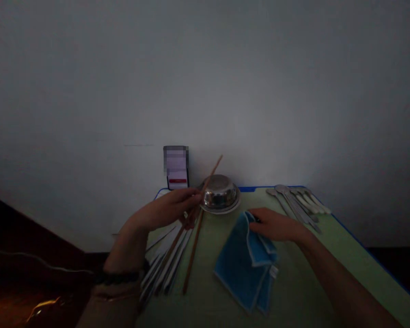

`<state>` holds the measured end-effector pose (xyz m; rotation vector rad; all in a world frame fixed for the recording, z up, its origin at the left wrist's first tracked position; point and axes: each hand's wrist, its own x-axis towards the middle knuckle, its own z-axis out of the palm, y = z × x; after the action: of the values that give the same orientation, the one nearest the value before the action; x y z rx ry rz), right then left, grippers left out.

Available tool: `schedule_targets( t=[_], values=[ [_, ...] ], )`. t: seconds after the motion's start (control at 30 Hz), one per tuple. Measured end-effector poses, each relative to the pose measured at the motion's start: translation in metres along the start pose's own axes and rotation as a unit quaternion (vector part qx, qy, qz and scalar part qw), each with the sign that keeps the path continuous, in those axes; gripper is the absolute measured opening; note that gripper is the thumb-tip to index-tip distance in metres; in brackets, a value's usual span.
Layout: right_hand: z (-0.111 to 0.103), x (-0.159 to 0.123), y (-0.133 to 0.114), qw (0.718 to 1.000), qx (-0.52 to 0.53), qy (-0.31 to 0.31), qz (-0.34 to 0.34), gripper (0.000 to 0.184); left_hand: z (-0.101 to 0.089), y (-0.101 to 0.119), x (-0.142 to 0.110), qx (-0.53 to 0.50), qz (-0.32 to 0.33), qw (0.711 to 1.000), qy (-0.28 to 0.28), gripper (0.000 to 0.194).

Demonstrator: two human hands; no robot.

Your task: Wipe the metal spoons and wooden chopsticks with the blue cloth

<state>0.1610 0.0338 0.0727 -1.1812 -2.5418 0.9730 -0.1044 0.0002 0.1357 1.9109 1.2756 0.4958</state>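
Observation:
My left hand [177, 207] is closed, thumb and fingers pinching a brown wooden chopstick [216, 167] that slants up past the bowl. Its lower part runs behind my hand and is hard to follow. Another brown chopstick [192, 255] lies on the table just right of that hand. My right hand [273, 224] grips a blue cloth [241, 264] with pale edging by its top, and the cloth hangs down in folds over the table. Between and beyond both hands, a shiny metal bowl [220, 193] sits upside down.
Several long, thin, silvery pieces [171, 269] lie beneath my left forearm. Metal spoons [289, 198] and pale-handled cutlery [312, 202] lie at the right back of the green table [304, 278]. A phone [177, 168] leans upright against the wall [205, 82].

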Motion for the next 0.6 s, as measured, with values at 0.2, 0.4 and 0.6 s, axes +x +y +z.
schedule_targets(
  t=[0.2, 0.4, 0.6],
  values=[
    [-0.050, -0.025, 0.007, 0.920, 0.249, 0.300, 0.039, 0.011, 0.033, 0.022, 0.022, 0.093, 0.057, 0.993, 0.033, 0.024],
    [-0.068, -0.041, -0.003, 0.858, 0.199, 0.474, 0.005, 0.006, 0.022, 0.040, 0.031, 0.240, 0.012, 0.970, 0.027, 0.035],
    [-0.046, -0.030, -0.027, 0.946, -0.021, 0.312, -0.091, 0.016, 0.027, 0.051, 0.038, 0.263, 0.050, 0.963, 0.018, 0.034]
  ],
)
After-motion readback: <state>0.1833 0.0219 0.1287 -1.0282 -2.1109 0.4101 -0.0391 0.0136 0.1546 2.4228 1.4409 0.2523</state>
